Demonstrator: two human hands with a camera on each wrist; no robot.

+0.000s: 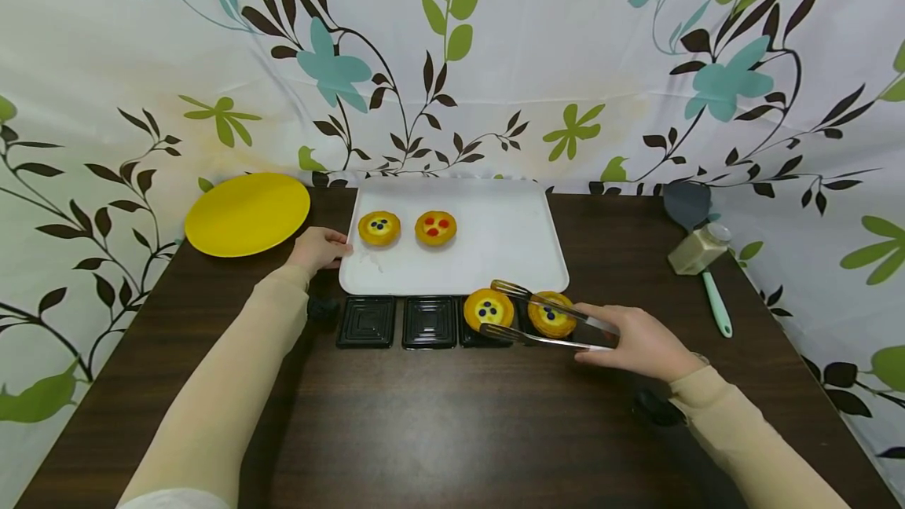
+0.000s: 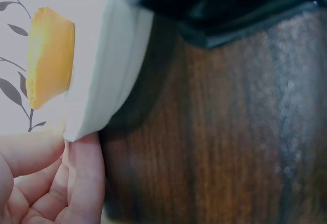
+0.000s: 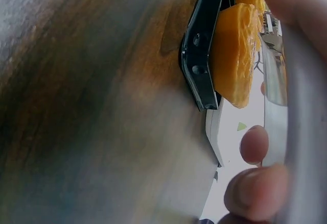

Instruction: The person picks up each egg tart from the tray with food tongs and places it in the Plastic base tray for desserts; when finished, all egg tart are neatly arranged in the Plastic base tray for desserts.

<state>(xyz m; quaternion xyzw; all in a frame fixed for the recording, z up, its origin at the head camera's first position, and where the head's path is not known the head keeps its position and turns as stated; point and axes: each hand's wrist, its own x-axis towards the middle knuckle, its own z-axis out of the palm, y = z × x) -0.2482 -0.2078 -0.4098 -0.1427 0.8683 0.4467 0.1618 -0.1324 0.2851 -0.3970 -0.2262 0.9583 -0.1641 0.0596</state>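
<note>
My left hand (image 1: 320, 249) pinches the left edge of a white tray (image 1: 495, 218), thumb above and fingers under the rim in the left wrist view. Two tarts stand on that tray: a blueberry-topped tart (image 1: 379, 228) and a red-topped tart (image 1: 435, 228). My right hand (image 1: 639, 340) grips metal tongs (image 1: 590, 322), their tips spread on either side of another blueberry-topped tart (image 1: 489, 310). This tart sits in a small black square container (image 1: 484, 338). A further blueberry tart (image 1: 551, 315) rests in the rightmost container, beneath the tongs' arms.
Left of the tarts, two black containers (image 1: 365, 322) hold nothing. A yellow plate (image 1: 247, 214) lies at the back left. On the right, a shaker jar (image 1: 698, 249) lies over a spatula (image 1: 717, 305) with a mint handle. A leaf-patterned cloth (image 1: 459, 61) hangs behind the dark wooden table (image 1: 424, 430).
</note>
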